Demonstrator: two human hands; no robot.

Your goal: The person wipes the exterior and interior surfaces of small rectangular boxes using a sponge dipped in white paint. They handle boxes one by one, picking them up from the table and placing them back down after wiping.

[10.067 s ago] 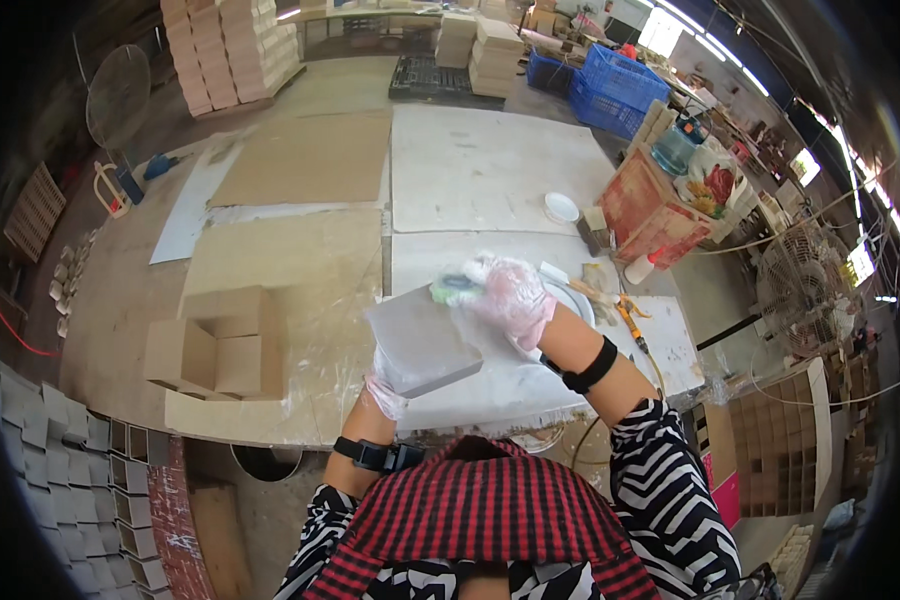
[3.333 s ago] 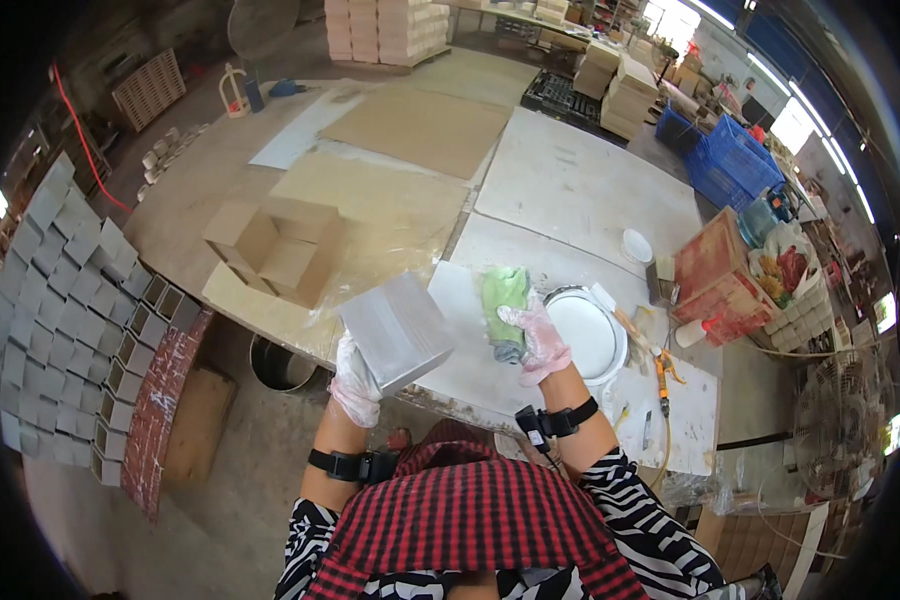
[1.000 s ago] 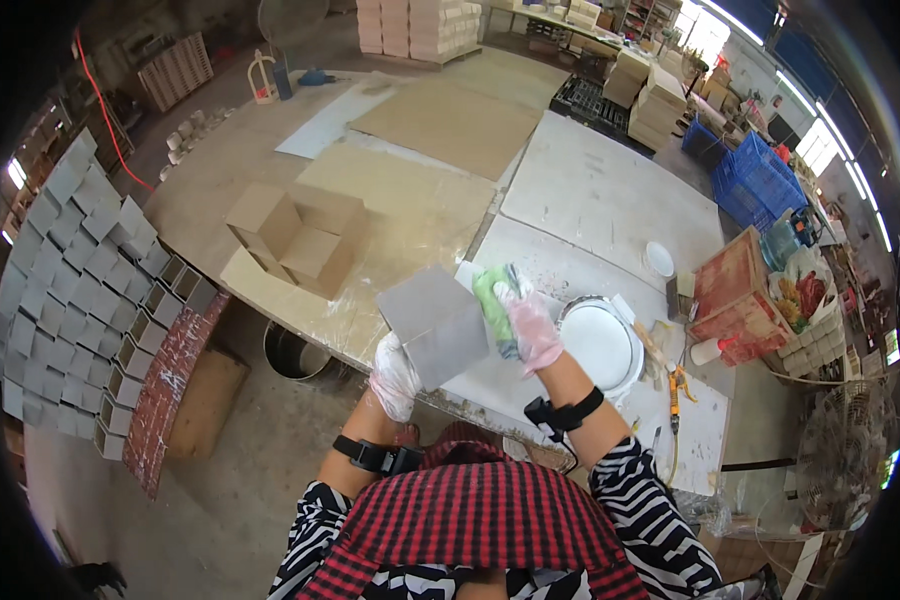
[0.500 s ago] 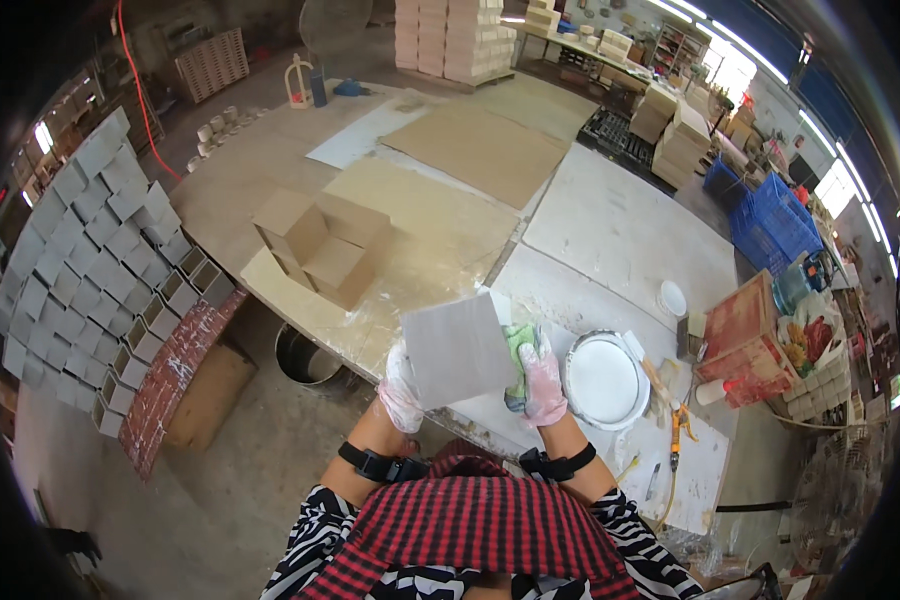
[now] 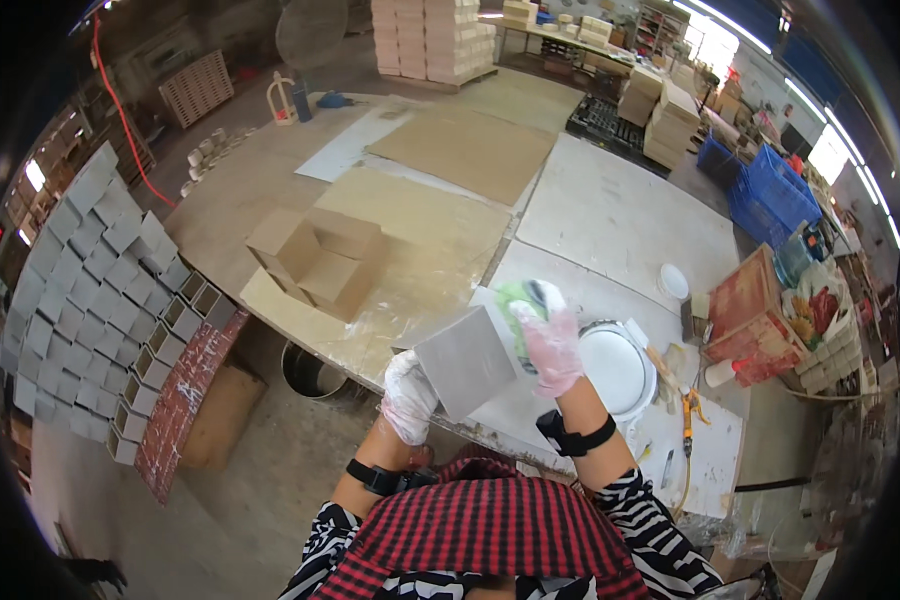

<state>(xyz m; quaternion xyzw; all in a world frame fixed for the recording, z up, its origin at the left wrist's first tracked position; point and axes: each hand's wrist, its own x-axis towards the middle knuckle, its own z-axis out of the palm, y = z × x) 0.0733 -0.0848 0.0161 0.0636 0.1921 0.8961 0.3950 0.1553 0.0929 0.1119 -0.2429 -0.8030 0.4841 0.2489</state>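
My left hand (image 5: 408,398), in a thin whitish glove, grips a grey box (image 5: 466,364) by its left side. The box is tilted above the table's near edge, with a flat grey face toward me. My right hand (image 5: 554,352), gloved and smeared with white, is closed round a green cloth (image 5: 515,303) just past the box's right edge. Whether the cloth touches the box I cannot tell. To the right of that hand stands a round bucket (image 5: 615,372) of white liquid, with a brush (image 5: 660,362) at its rim.
Brown open boxes (image 5: 315,262) sit on the table to the left. Farther left, many grey boxes (image 5: 80,300) are stacked on a red board (image 5: 188,400). A yellow spray gun (image 5: 689,408) with a hose lies at right, near a small white tub (image 5: 672,281). A metal pot (image 5: 310,370) stands below the table edge.
My right hand, with the green cloth, has moved up and away from me. The grey box has turned and tilted in my left hand and sits slightly lower. The view has shifted slightly.
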